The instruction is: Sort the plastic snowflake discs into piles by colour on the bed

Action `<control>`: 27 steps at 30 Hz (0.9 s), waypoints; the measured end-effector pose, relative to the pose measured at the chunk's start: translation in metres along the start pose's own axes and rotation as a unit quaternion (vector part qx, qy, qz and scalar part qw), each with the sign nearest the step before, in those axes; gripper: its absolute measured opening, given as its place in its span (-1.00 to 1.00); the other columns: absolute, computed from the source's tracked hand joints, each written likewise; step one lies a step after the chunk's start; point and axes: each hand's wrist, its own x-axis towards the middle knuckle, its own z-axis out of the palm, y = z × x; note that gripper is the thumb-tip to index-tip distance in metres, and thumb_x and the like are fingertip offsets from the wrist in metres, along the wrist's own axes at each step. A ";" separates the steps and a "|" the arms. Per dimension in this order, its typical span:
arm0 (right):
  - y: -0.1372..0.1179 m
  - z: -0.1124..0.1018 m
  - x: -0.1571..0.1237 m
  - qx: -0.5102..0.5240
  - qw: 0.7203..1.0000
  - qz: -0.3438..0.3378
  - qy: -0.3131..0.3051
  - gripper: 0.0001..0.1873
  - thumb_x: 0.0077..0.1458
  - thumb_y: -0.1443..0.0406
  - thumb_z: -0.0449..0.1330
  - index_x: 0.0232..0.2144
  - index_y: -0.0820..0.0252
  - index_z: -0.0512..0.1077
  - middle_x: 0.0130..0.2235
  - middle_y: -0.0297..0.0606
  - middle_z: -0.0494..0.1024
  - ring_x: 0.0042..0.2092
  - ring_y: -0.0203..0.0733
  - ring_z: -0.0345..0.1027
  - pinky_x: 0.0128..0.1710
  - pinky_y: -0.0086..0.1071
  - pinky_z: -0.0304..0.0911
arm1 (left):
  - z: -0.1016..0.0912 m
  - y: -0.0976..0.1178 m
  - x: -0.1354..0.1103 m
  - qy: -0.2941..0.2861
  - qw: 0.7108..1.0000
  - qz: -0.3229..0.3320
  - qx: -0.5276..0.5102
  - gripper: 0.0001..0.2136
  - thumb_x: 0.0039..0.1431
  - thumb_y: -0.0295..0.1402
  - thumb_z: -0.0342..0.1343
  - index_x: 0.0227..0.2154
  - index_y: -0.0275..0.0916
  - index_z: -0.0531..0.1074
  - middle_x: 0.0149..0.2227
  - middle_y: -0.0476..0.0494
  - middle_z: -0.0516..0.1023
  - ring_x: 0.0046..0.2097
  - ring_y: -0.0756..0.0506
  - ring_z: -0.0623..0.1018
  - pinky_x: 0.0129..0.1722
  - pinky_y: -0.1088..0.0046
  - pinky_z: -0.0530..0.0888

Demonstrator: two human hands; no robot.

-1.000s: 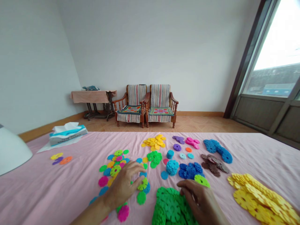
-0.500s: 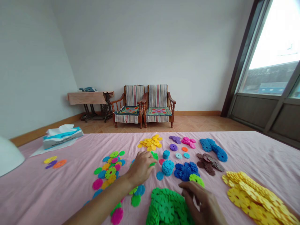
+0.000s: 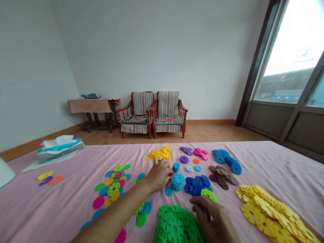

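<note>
My left hand [image 3: 159, 176] reaches over the cloth between the small yellow disc pile [image 3: 160, 153] and the light-blue disc stack [image 3: 177, 182]. Its fingers are curled down, and what is in or under them is hidden. A red disc [image 3: 171, 174] shows partly beside its fingertips. At the right edge of the large pile of green notched discs [image 3: 176, 226] rests my right hand [image 3: 214, 216]. Its fingers are loosely bent, the thumb apart from the index finger, and nothing shows between them. Just beyond its index finger lies a lime-green disc [image 3: 209, 194], against the dark-blue pile [image 3: 197, 185].
Mixed discs [image 3: 113, 189] lie scattered left of my left forearm. Brown discs [image 3: 222, 177], blue discs [image 3: 226, 160] and a long yellow pile [image 3: 273, 212] spread to the right. A tissue box [image 3: 60, 148] stands at the far left on the pink cloth [image 3: 83, 172].
My left hand has moved slightly forward and now covers the small green discs that showed by its fingers. My right hand stays by the green pile. The whole view has shifted a little.
</note>
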 end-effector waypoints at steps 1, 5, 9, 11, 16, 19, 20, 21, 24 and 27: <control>0.000 0.000 0.000 -0.001 1.000 -0.002 -0.001 -0.71 0.18 0.15 0.04 -0.38 0.13 0.50 -0.50 -0.33 0.51 -0.53 -0.29 0.33 -0.56 -0.48 0.17 | 0.002 -0.001 0.000 0.008 1.000 0.012 0.004 -0.85 0.18 -0.37 0.06 -0.30 -0.12 0.54 -0.28 -0.11 0.50 -0.11 -0.16 0.38 -0.04 0.16 0.16; 0.002 0.000 -0.001 -0.011 1.000 -0.015 -0.012 -0.72 0.20 0.17 0.02 -0.37 0.12 0.49 -0.49 -0.33 0.51 -0.53 -0.29 0.32 -0.56 -0.48 0.17 | 0.006 0.000 -0.003 0.060 0.997 0.029 0.025 -0.82 0.22 -0.40 0.00 -0.36 -0.18 0.52 -0.33 -0.10 0.51 -0.15 -0.14 0.41 -0.03 0.16 0.17; 0.002 0.001 -0.004 -0.025 0.999 -0.043 -0.021 -0.75 0.21 0.21 0.01 -0.36 0.10 0.47 -0.46 -0.33 0.51 -0.52 -0.30 0.32 -0.55 -0.50 0.17 | -0.001 -0.010 -0.009 0.141 0.987 -0.080 0.013 -0.82 0.22 -0.41 -0.03 -0.37 -0.20 0.49 -0.31 -0.10 0.54 -0.15 -0.12 0.46 -0.04 0.27 0.24; 0.002 0.001 -0.005 -0.026 0.998 -0.058 -0.021 -0.77 0.21 0.22 0.01 -0.35 0.09 0.46 -0.46 -0.34 0.50 -0.50 -0.31 0.34 -0.53 -0.50 0.19 | -0.007 -0.027 -0.011 0.178 0.965 -0.194 -0.015 -0.81 0.23 -0.40 -0.06 -0.34 -0.19 0.48 -0.26 -0.09 0.55 -0.14 -0.09 0.48 -0.08 0.39 0.30; 0.005 0.003 -0.006 -0.022 0.996 -0.088 -0.024 -0.80 0.22 0.26 0.02 -0.32 0.08 0.44 -0.42 -0.34 0.51 -0.44 -0.31 0.38 -0.49 -0.53 0.22 | -0.014 -0.093 -0.017 0.190 0.900 -0.392 -0.020 -0.80 0.16 -0.44 -0.05 -0.35 -0.24 0.49 -0.29 -0.14 0.61 -0.27 -0.11 0.57 -0.35 0.48 0.36; 0.008 0.004 -0.006 -0.027 0.995 -0.096 -0.019 -0.80 0.22 0.25 0.02 -0.33 0.08 0.44 -0.43 -0.33 0.51 -0.45 -0.32 0.38 -0.50 -0.54 0.24 | -0.010 -0.125 -0.018 0.170 0.877 -0.448 -0.021 -0.83 0.07 -0.47 0.01 -0.39 -0.21 0.52 -0.30 -0.13 0.64 -0.26 -0.13 0.59 -0.40 0.51 0.36; 0.008 0.005 -0.006 -0.029 0.994 -0.099 -0.017 -0.80 0.22 0.25 0.02 -0.33 0.08 0.44 -0.43 -0.33 0.51 -0.46 -0.32 0.38 -0.49 -0.54 0.25 | -0.008 -0.131 -0.017 0.163 0.873 -0.459 -0.022 -0.83 0.05 -0.47 0.03 -0.40 -0.20 0.53 -0.30 -0.12 0.64 -0.25 -0.13 0.59 -0.41 0.52 0.36; 0.009 0.005 -0.006 -0.031 0.994 -0.102 -0.016 -0.79 0.23 0.24 0.02 -0.32 0.08 0.44 -0.43 -0.32 0.51 -0.46 -0.31 0.38 -0.49 -0.54 0.26 | -0.005 -0.136 -0.016 0.158 0.870 -0.466 -0.023 -0.83 0.03 -0.47 0.04 -0.40 -0.18 0.53 -0.30 -0.11 0.64 -0.25 -0.12 0.59 -0.41 0.52 0.36; 0.010 0.005 -0.006 -0.035 0.993 -0.108 -0.020 -0.76 0.24 0.22 -0.01 -0.33 0.09 0.44 -0.43 -0.30 0.51 -0.44 -0.30 0.39 -0.49 -0.53 0.27 | 0.003 -0.141 -0.013 0.146 0.867 -0.475 -0.023 -0.84 0.00 -0.46 0.07 -0.42 -0.16 0.54 -0.32 -0.10 0.65 -0.26 -0.13 0.60 -0.40 0.52 0.38; 0.008 0.005 -0.006 -0.035 0.993 -0.111 -0.029 -0.76 0.25 0.23 -0.01 -0.33 0.10 0.44 -0.44 -0.30 0.51 -0.43 -0.30 0.40 -0.47 -0.53 0.28 | 0.004 -0.141 -0.014 0.154 0.867 -0.474 -0.017 -0.81 0.01 -0.46 0.06 -0.35 -0.17 0.54 -0.26 -0.13 0.64 -0.21 -0.15 0.59 -0.31 0.48 0.41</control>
